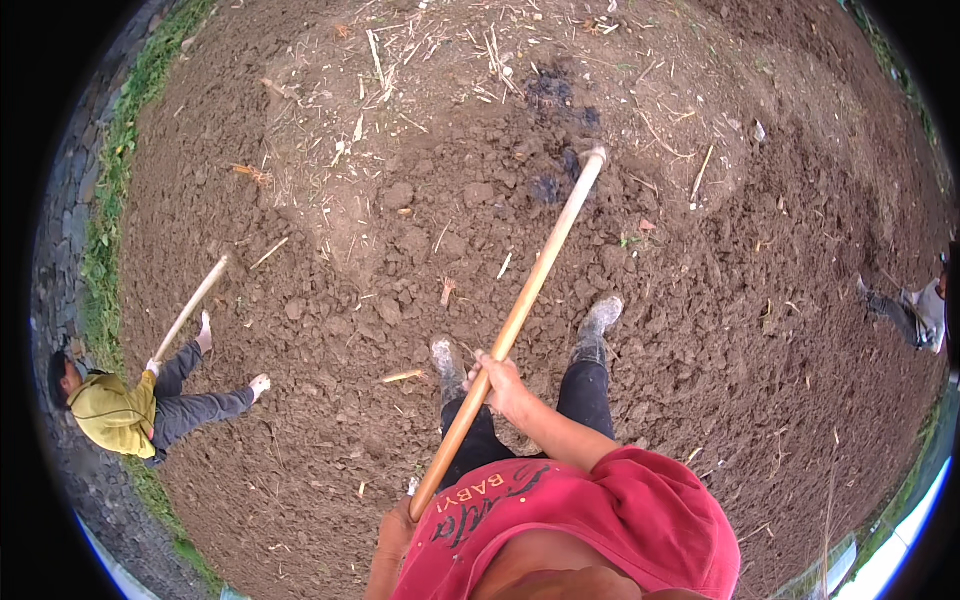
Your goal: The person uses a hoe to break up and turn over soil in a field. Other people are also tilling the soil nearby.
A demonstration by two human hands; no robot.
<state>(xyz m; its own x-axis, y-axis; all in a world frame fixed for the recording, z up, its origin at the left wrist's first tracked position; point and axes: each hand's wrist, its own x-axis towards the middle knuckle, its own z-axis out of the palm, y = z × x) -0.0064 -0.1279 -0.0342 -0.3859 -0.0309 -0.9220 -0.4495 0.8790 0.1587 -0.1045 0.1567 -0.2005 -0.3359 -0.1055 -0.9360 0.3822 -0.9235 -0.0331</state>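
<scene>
A long-handled digging tool, its pale wooden shaft [525,300] slanting across the view, is in both my hands. My right hand [496,384] wraps the shaft around its middle, in front of my legs. Close to my left hip, my left hand [396,521] closes around the butt end, partly hidden by the red shirt. At the far end the tool's head [595,154] meets the loose soil beside dark, blackened patches [546,187]; its blade cannot be made out. My muddy boots [600,315] stand apart on either side of the shaft.
Clods of brown soil [390,307] surround my feet; dry stalks [375,60] are strewn ahead. At left, a person [120,412] in a yellow top holds another long-handled tool [191,307]. Another person [919,311] is at the far right. Grass [105,262] and a stone wall [60,232] edge the left.
</scene>
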